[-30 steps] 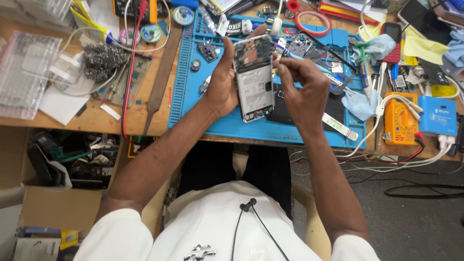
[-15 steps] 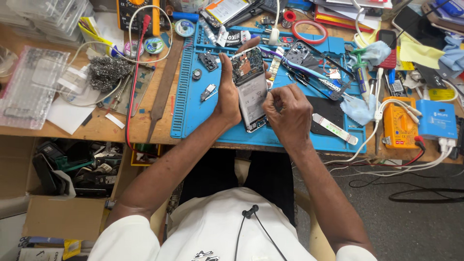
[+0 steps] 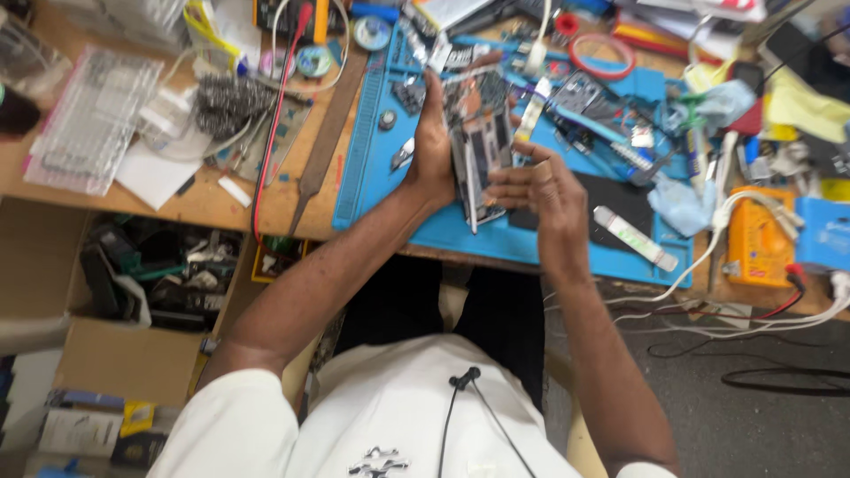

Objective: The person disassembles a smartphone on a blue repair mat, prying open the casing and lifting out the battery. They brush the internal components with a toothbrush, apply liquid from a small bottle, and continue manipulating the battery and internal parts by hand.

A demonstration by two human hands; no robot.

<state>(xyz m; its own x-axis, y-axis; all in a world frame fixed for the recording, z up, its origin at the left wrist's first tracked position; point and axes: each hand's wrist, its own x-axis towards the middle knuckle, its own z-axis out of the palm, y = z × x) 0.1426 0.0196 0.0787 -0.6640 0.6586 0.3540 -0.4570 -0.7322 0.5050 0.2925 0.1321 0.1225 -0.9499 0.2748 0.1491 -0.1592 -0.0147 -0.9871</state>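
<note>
An opened smartphone (image 3: 479,146) with its inner boards showing stands tilted on edge over a blue work mat (image 3: 381,177). My left hand (image 3: 431,142) grips the phone along its left side, thumb at the top. My right hand (image 3: 542,188) is at the phone's right side, fingers curled against its edge, with a small pale strip between the fingertips. Both forearms reach in from the bottom of the view.
Several small tools, tweezers and phone parts (image 3: 602,106) lie on the mat. A white flat tool (image 3: 636,237) lies at the right. An orange meter (image 3: 759,237), a blue box (image 3: 823,232), cables, a clear tray (image 3: 93,119) and a red lead (image 3: 276,115) crowd the wooden bench.
The phone has been turned from lying face-up to standing on its edge. My right hand slid from on top of it to its right side. The camera view shifted down slightly.
</note>
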